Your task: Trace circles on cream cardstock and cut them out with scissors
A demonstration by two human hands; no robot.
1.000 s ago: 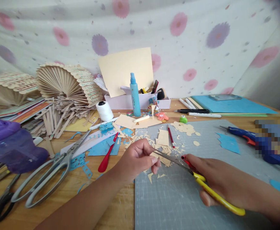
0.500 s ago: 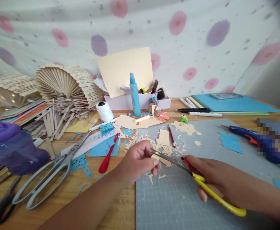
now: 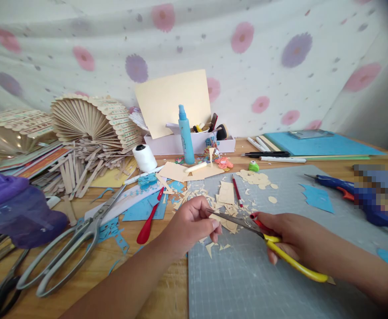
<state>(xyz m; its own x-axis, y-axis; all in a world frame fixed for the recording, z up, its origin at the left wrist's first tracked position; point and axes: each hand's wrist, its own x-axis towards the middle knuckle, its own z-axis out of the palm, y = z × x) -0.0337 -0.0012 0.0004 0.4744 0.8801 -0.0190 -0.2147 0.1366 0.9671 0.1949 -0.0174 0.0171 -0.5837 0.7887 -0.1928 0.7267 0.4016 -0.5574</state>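
My right hand [image 3: 285, 232] is wrapped round scissors [image 3: 273, 248] with one yellow and one red handle. Their blades point left, and the tips reach the fingers of my left hand [image 3: 197, 221]. That hand is closed in a pinch; whatever it holds is hidden behind the fingers and blade. Beneath both hands lies a grey cutting mat [image 3: 233, 283], with cream paper scraps [image 3: 227, 192] strewn at its left part. Cream paper discs [image 3: 256, 179] are piled farther back, near a red pencil [image 3: 237, 190].
Large metal scissors [image 3: 80, 239] and a red spatula-like tool [image 3: 150, 219] lie to the left. A purple container [image 3: 17, 208] stands at the left edge. On the right is a blue glue gun [image 3: 356, 195]. A blue spray bottle [image 3: 186, 139] and white thread spool [image 3: 144, 158] stand at the back.
The scissors' yellow handle has swung up and left as my right hand's fingers drew in, narrowing the handles. My left hand keeps its pinch in nearly the same place. The view has shifted slightly.
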